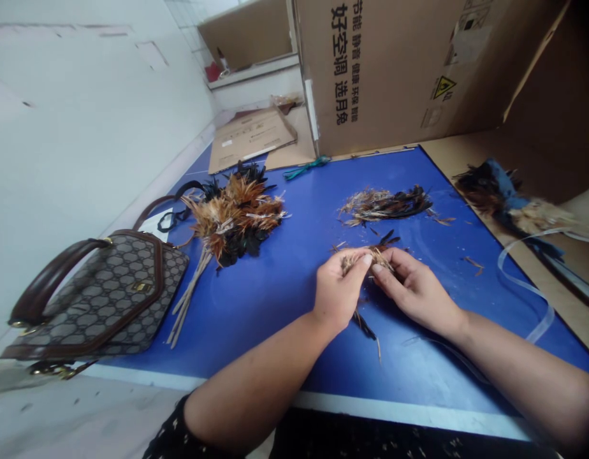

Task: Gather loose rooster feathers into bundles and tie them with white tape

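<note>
Centrally in the head view, a small feather bundle (381,257) looks straggly, tan and brown. A patterned handbag (113,293) sits at left on the blue table (294,280), contents hidden. The left hand (340,287) and right hand (416,287) pinch the bundle between thumbs and fingers.

Holding the bare left forearm (259,376) and bare right forearm (519,363) out in front, slanting them inward. Pinching with the left hand (337,285) and the right hand (422,292), curling fingers (402,257) and resting both thumbs (360,270) close together.
</note>
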`<action>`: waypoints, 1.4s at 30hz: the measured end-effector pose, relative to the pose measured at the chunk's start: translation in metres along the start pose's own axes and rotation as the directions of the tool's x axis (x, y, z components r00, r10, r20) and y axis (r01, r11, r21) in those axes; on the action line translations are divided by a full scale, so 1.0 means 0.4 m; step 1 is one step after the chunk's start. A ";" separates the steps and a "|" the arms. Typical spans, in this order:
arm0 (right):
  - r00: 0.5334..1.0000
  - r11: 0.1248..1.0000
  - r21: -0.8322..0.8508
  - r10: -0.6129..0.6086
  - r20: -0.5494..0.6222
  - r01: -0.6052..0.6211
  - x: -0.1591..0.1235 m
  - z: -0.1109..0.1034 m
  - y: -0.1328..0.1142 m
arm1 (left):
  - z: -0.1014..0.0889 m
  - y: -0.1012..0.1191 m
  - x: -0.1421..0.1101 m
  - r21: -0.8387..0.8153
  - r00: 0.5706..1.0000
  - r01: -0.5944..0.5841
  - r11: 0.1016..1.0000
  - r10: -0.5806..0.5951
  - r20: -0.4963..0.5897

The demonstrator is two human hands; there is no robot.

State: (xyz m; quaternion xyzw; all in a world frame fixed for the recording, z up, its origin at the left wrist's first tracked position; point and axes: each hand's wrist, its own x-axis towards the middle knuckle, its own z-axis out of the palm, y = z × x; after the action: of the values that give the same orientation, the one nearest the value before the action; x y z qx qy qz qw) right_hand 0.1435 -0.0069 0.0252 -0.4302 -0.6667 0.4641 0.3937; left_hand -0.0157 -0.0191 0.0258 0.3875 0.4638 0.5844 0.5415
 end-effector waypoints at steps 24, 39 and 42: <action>0.995 0.976 0.193 0.099 0.018 -0.100 0.001 -0.003 -0.012 | 0.002 0.008 -0.005 -0.156 0.992 0.088 0.984 -0.073 0.099; 0.989 0.950 0.281 0.146 -0.022 -0.134 0.007 -0.017 0.004 | -0.003 0.014 0.010 -0.300 0.999 0.043 0.953 -0.048 -0.012; 0.983 0.929 0.342 0.174 -0.059 -0.143 0.013 -0.026 0.022 | -0.008 0.005 0.023 -0.287 0.995 -0.025 0.958 -0.004 -0.098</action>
State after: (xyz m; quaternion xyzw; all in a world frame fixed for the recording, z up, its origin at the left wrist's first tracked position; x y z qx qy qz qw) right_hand 0.1534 0.0026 0.0203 -0.4293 -0.5225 0.5819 0.4518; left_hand -0.0203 -0.0105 0.0267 0.2780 0.3978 0.6667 0.5656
